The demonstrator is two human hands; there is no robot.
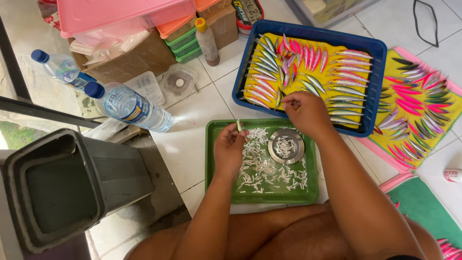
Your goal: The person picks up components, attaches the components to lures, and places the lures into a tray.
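A dark bin (pixel 62 188) stands at far left, two water bottles (pixel 127 106) lying beyond it on the floor. The left hand (pixel 230 150) pinches a small green lure (pixel 238 125) in its fingers over the green tray (pixel 214 190) of white bits. The right hand (pixel 308 113) reaches into the blue tray (pixel 380 48) of lures, fingers seemingly closed on one, though it is hard to see.

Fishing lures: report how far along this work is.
Done, apparently: rows of painted lures lie sorted on the yellow mat in the blue tray. In hand: the left hand holds one small green lure over the green tray, while the right hand reaches into the blue tray. Left: many small white pieces remain scattered in the green tray.
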